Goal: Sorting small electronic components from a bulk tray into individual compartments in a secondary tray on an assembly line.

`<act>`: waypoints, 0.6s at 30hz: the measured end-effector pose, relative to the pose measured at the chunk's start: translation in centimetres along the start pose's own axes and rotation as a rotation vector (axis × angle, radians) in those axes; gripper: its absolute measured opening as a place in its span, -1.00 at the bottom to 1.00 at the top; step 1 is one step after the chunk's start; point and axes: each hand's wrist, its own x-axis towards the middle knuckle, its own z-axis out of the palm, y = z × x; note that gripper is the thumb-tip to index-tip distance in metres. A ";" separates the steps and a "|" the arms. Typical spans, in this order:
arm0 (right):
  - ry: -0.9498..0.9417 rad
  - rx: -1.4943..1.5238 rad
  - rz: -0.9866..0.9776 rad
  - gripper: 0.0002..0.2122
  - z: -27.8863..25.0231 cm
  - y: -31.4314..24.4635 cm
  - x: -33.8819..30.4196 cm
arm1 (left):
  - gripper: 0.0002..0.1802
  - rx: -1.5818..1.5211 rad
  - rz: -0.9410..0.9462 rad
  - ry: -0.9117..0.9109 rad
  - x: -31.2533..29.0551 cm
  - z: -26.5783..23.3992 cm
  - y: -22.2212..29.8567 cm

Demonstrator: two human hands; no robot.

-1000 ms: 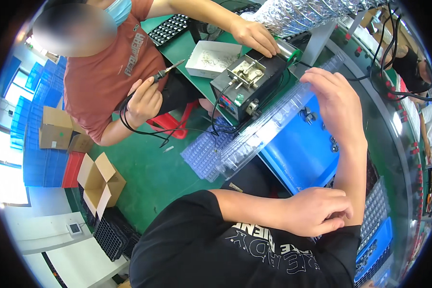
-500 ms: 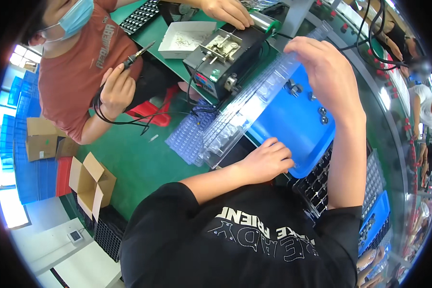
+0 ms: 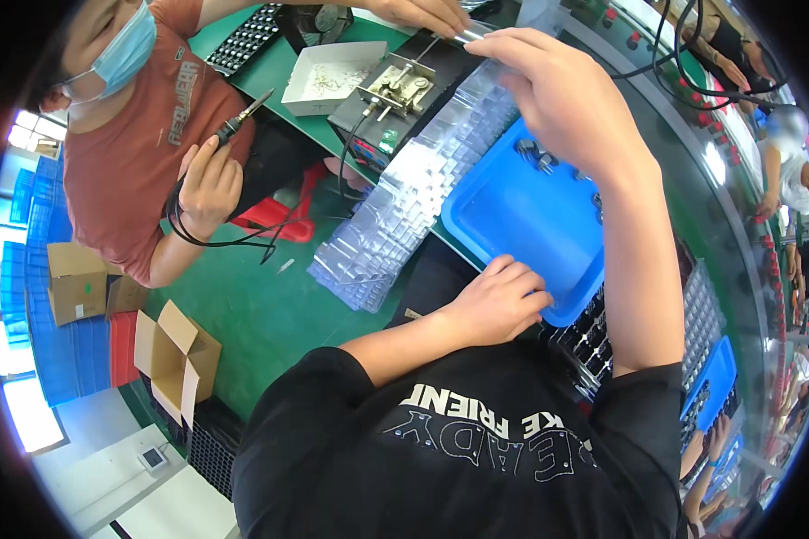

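Note:
My left hand is curled over the near left rim of a blue plastic tray. Several dark, shiny metal parts lie at the tray's far end, partly behind my right forearm. My right hand reaches over the far end of a stack of clear plastic blister trays, its fingers stretched out and nothing seen held. A co-worker's hand is close to its fingertips, with a small shiny piece between the two hands.
A black box-shaped machine with a metal fixture stands beyond the clear trays. Left of it is a white box of small pieces. The seated co-worker holds a soldering iron with a black cable. Black trays lie by my right elbow.
My right hand has moved left and away from me, toward the co-worker's hand. The clear tray stack, tilted up before, now lies flatter. My left hand stays on the blue tray.

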 end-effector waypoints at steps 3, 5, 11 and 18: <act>0.034 0.029 -0.009 -0.63 -0.5 -0.9 -0.1 | -0.59 -0.020 -0.014 0.024 0.2 -0.5 0.0; 0.030 0.023 0.010 -0.60 -0.8 -1.2 -0.1 | -0.58 -0.016 -0.023 0.037 0.0 -0.8 -0.1; 0.005 0.074 0.042 -0.56 -0.7 -1.8 0.0 | -0.58 -0.028 -0.043 0.081 -0.1 -1.4 -0.2; 0.011 0.082 0.082 -0.54 -0.3 -1.8 -0.2 | -0.59 -0.037 -0.049 0.102 0.0 -1.7 -0.5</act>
